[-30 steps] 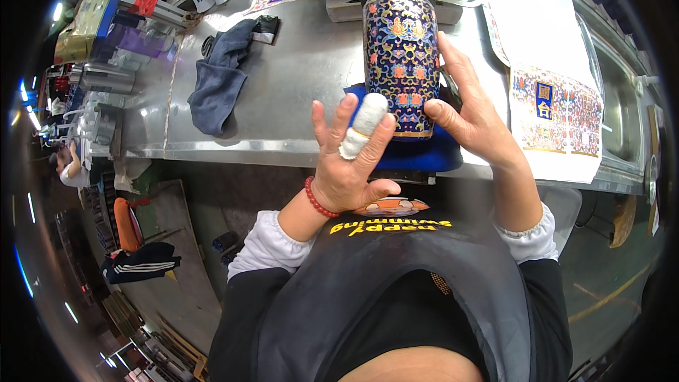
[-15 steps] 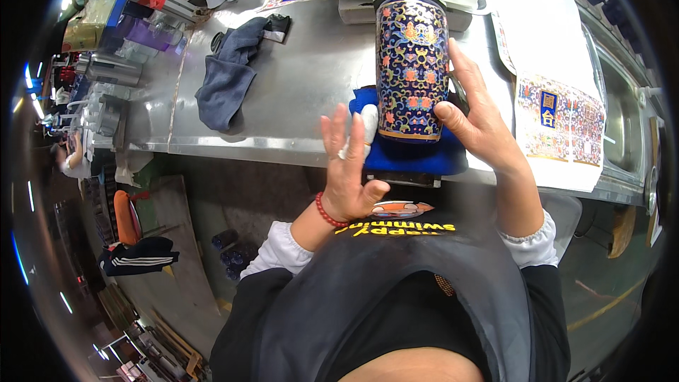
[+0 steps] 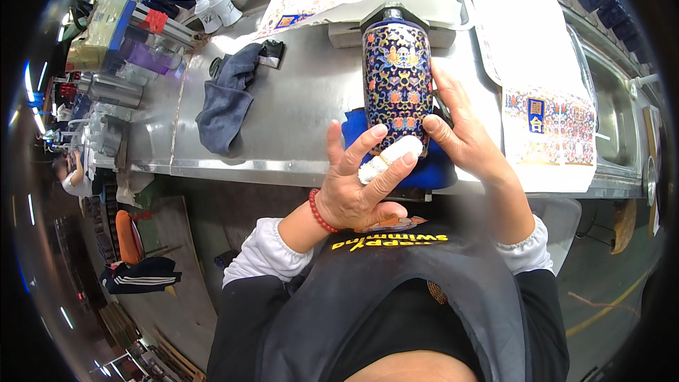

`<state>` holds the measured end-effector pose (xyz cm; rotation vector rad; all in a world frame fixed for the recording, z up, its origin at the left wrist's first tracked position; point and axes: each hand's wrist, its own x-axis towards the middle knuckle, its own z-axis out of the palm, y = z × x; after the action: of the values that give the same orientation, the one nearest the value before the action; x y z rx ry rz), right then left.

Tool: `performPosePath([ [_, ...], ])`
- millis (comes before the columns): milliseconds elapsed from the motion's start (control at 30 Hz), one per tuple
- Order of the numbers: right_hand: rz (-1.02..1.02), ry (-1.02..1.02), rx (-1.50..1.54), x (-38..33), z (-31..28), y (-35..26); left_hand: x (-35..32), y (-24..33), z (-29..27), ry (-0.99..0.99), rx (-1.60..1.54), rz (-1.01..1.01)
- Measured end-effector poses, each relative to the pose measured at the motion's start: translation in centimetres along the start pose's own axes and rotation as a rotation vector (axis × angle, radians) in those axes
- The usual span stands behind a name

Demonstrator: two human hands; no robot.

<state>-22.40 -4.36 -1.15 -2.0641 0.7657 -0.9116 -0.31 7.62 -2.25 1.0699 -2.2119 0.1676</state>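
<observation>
A dark blue bottle [image 3: 397, 71] with a dense, colourful floral pattern is in front of me, its neck pointing away. Under its near end lies a blue cloth [image 3: 440, 168]. My right hand [image 3: 463, 120] is against the bottle's right side, thumb and index finger apart at its edge; its other fingers are partly hidden. Over the bottle's lower end is my left hand [image 3: 353, 184], fingers spread, with a red bead bracelet [image 3: 322, 212] at the wrist. One of its fingers is wrapped in a white covering [image 3: 392, 158]. I cannot tell whether it touches the bottle.
A grey-blue cloth [image 3: 228, 102] lies on the metal table [image 3: 297, 120] to the left. Patterned printed sheets [image 3: 548, 127] lie at the right, with more behind the bottle. A sink [image 3: 615, 117] is at the far right. Clear containers [image 3: 150, 55] stand at the far left.
My left hand has moved right, over the bottle's lower end, its wrapped finger now in front of the pattern. My right hand stays along the bottle's side. The view has shifted slightly.
</observation>
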Motion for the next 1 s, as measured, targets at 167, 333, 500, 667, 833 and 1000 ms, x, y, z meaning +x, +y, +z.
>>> performPosePath([
  [167,0.005,0.003,0.018,-0.1,-0.1,0.0,0.0,-0.3,0.3,0.080,-0.061,-0.241],
  [333,0.036,-0.012,0.038,-0.2,0.0,-0.1,0.0,0.2,0.3,-0.011,0.083,-0.208],
  [500,0.017,0.002,0.011,-0.3,0.2,0.2,0.8,0.4,-0.2,-0.051,0.143,-0.179],
  [667,0.001,0.002,-0.006,-0.1,0.2,0.2,1.9,0.9,-0.4,-0.081,0.207,-0.144],
  [833,0.031,-0.018,0.025,-0.2,-0.1,-0.2,3.0,0.2,-0.8,-0.069,0.035,-0.207],
  [1000,0.038,-0.021,-0.013,-0.3,-0.1,-0.4,4.0,-0.9,-0.8,-0.054,0.052,-0.318],
])
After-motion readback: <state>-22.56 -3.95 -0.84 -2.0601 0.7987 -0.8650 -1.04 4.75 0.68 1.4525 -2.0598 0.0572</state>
